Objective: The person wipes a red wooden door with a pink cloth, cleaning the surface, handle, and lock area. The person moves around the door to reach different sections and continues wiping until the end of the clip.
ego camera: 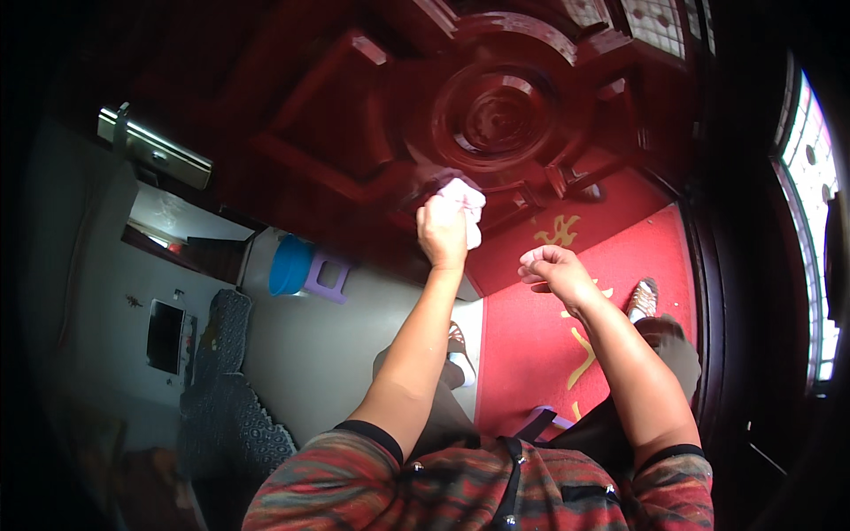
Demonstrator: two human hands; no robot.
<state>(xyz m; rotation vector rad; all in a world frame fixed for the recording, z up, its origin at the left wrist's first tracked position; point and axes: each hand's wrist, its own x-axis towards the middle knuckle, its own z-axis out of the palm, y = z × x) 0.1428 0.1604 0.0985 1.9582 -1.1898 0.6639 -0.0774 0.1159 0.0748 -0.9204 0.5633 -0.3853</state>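
Observation:
My left hand (441,232) grips a crumpled white cloth (463,199) close to the lower part of a glossy dark red panelled door (339,113); whether the cloth presses on the surface I cannot tell. Above and right of the cloth is a round carved boss (499,118) in raised mouldings. Nothing is in my right hand (558,272), which hangs in the air over the red mat (524,332) with its fingers loosely curled and a little apart.
On the pale floor (319,352) at left, a blue basin (289,264) stands by a purple plastic stool (328,277). A long metal door fitting (156,149) juts from the door's left edge. Patterned cloth-covered furniture (232,411) stands farther left. A dark door frame (707,299) borders the mat.

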